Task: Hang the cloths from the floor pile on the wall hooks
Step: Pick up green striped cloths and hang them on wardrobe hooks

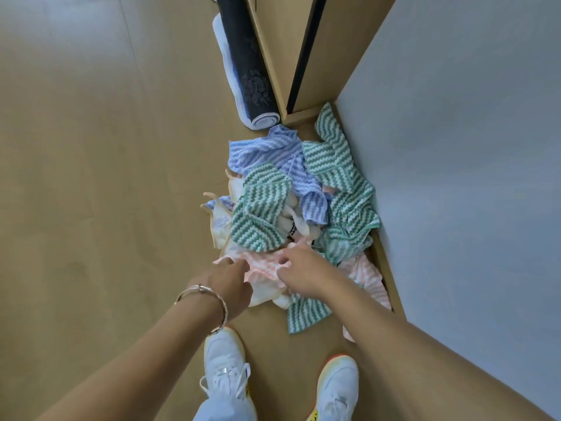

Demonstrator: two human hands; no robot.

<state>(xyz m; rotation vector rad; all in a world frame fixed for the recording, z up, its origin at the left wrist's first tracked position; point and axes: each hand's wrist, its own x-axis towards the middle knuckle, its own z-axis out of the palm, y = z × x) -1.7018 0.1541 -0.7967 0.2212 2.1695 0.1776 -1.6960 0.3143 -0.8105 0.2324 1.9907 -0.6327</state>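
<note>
To lift it off the pile [261, 214], the fingers [296, 250] of the right hand [306, 273] are seemingly pinching the pink cloth [261, 268], the left hand [227, 282] reaching alongside, its grip unclear.

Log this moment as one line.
stage: reaching into floor pile; left hand: at pink cloth, grip unclear; right hand: pinching pink cloth; hooks: unseen

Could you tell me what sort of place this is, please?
Probably a corner of a home: a wooden floor, a pale wall, a rolled mat beside a cupboard.
</note>
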